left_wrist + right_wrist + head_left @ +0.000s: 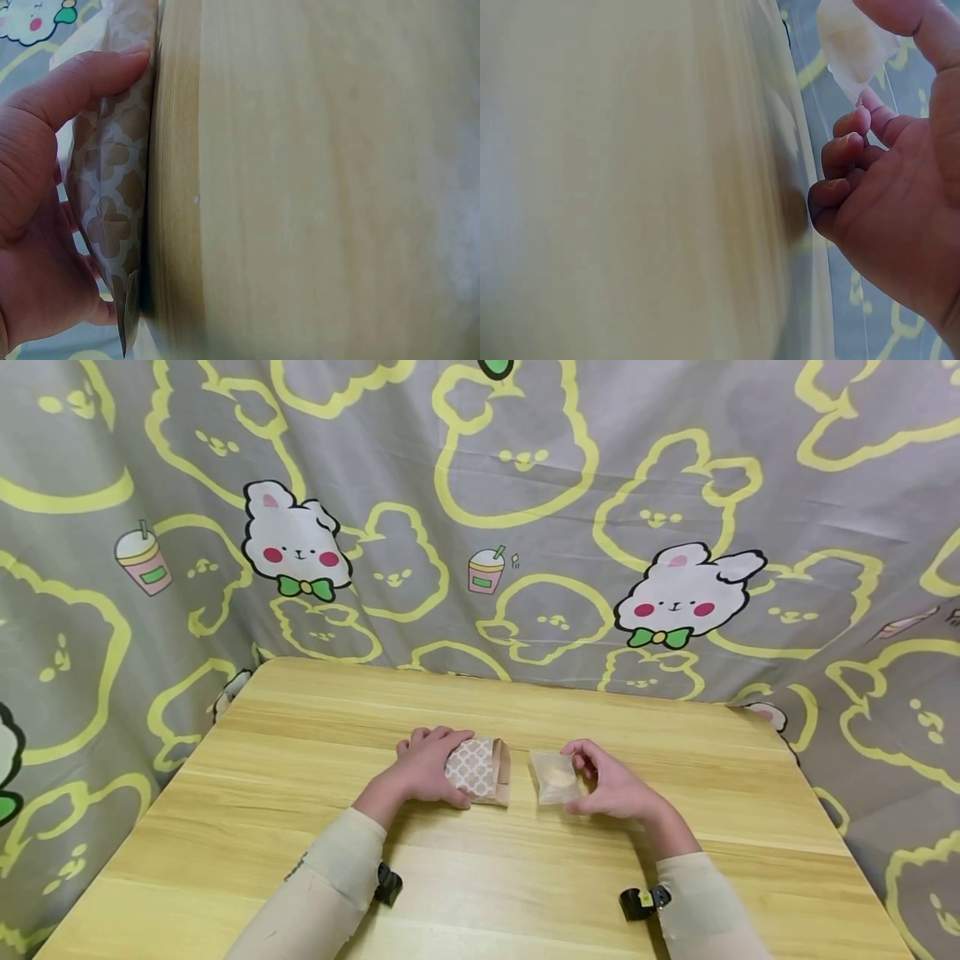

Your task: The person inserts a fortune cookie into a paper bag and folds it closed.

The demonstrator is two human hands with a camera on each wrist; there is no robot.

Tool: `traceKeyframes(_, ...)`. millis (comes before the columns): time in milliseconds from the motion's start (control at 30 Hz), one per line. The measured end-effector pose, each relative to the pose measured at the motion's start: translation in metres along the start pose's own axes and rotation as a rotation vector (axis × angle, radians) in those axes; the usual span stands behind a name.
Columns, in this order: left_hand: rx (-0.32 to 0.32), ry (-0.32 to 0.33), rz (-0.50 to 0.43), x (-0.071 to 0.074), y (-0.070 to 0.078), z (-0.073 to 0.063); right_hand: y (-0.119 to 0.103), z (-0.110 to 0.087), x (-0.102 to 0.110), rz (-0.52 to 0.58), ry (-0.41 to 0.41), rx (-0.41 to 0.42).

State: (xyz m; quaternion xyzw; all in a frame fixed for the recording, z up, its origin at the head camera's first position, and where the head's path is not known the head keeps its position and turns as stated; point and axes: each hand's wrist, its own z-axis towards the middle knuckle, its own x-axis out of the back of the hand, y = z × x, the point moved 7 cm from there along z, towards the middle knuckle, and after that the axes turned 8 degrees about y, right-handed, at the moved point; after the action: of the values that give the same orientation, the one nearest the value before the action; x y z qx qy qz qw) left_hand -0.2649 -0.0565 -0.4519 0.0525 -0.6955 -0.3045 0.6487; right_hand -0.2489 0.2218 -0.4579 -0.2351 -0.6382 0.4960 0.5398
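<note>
A small brown paper bag [472, 766] with a white lattice pattern lies on the table, its open mouth facing right. My left hand [431, 767] grips it across its closed end, thumb on the near edge and fingers on the far edge. The left wrist view shows the thumb [124, 69] pressed along the side of the patterned bag [120, 180]. My right hand [611, 779] holds a translucent packet [553, 778] by two edges, between thumb and index finger. Something round and yellowish shows through the packet. The other right fingers [840, 154] are curled in, touching nothing.
The wooden table [480, 877] has its far edge along a grey curtain [405, 443] printed with cartoon animals. A black strap device [388, 885] sits at the left wrist, another black device [641, 903] at the right. A narrow gap of table separates bag and packet.
</note>
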Motion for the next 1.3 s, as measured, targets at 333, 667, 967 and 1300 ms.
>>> traceKeyframes(333,0.004,-0.007,0.006,-0.001,0.0,0.0,-0.014,0.017,-0.028,0.02,-0.011,0.029)
traceKeyframes(667,-0.016,-0.002,0.006,0.0,0.0,0.001,-0.022,0.032,-0.04,-0.167,0.012,0.013)
traceKeyframes(967,-0.016,0.003,0.009,0.002,0.0,0.002,-0.026,0.042,-0.042,-0.264,0.071,0.04)
traceKeyframes(1300,-0.013,-0.004,0.014,0.0,-0.002,0.0,-0.029,0.043,-0.061,-0.224,0.054,0.057)
